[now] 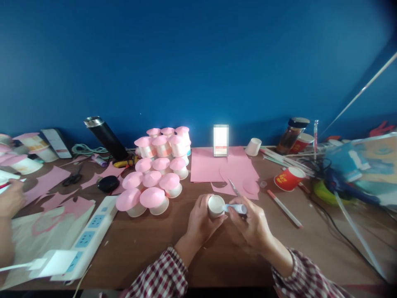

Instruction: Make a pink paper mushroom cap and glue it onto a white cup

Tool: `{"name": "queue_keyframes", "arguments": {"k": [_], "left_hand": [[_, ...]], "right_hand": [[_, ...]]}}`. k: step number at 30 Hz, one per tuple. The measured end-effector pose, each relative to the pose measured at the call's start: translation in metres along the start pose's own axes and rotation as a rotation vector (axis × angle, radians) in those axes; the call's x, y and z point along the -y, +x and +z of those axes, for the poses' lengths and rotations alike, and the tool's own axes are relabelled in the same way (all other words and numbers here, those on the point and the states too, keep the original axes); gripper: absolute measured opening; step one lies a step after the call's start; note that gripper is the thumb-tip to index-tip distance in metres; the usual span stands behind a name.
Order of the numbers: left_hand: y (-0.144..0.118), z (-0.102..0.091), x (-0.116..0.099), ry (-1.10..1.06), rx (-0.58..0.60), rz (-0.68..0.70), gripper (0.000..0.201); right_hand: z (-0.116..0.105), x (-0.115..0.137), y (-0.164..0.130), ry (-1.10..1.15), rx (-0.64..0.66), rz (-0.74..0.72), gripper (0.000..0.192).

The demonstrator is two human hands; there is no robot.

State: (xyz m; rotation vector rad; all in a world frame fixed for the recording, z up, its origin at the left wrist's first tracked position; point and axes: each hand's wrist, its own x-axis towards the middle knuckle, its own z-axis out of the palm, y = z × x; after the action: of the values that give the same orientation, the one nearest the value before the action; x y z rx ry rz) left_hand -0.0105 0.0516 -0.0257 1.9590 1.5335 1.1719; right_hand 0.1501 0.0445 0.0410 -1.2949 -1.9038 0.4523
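Note:
My left hand point(200, 219) is wrapped around a small white paper cup point(216, 206), whose round end faces up. Pinched in my right hand point(252, 223) is a pale glue stick point(238, 209), its tip at the cup's right edge. Just beyond that hand a pointed metal blade point(234, 187) lies on pink paper point(206, 165), its other end hidden by my fingers. A cut pink paper disc point(250, 186) rests close by. To the left stand several white cups with pink cone tops point(152, 197), set in rows.
A power strip point(89, 236) and pink scraps point(49, 182) lie to the left, near a co-worker's hand point(14, 198). A black flask point(105, 136) leans behind. On the right are a red paper cup point(288, 179), a capped marker point(284, 209) and a dark-lidded bottle point(291, 134).

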Motion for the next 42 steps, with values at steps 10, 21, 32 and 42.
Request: {"name": "queue_keyframes", "arguments": {"k": [10, 21, 32, 42], "left_hand": [[0.0, -0.002, 0.0, -0.001, 0.012, -0.019, 0.052], [0.0, -0.001, -0.003, 0.001, -0.02, 0.01, 0.048], [-0.001, -0.002, 0.0, 0.021, -0.013, 0.005, 0.051], [-0.001, -0.003, -0.002, 0.022, -0.002, -0.008, 0.053]], "right_hand": [[-0.002, -0.008, -0.005, 0.08, -0.054, 0.118, 0.015], [-0.004, -0.004, -0.001, -0.029, 0.064, 0.039, 0.013], [-0.003, -0.002, -0.011, 0.018, 0.053, 0.019, 0.012], [-0.005, -0.007, -0.018, 0.039, -0.003, 0.106, 0.016]]}}
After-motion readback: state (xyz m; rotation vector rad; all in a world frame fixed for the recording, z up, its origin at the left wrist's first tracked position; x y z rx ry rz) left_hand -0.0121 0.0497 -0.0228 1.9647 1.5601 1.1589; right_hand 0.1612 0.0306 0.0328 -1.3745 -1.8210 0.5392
